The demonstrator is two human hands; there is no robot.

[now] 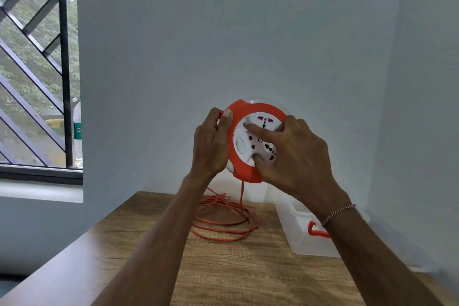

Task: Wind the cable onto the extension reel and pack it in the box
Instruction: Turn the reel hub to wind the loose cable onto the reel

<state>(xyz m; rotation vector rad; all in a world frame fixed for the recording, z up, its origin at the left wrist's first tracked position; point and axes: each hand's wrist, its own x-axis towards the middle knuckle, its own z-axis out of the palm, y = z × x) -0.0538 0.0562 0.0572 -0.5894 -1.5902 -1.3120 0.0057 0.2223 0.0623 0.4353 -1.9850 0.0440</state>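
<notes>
Holding the orange-and-white extension reel point(255, 141) up above the counter point(223, 268), your left hand point(211, 146) grips its orange rim, thumb over the front edge and fingers point(215, 117) curled behind. Your right hand point(295, 154) lies across the white socket face, index finger extended across that face above the sockets, thumb pressed into a recess at the lower edge; its fingers stand spread, clamped on nothing. From the rim below your right thumb the orange cable point(223, 221) hangs down to loose coils on the counter, its plug point(223, 197) lying at the coils' far edge. Under your right wrist sits the clear plastic box point(298, 233) with a red latch point(315, 230).
</notes>
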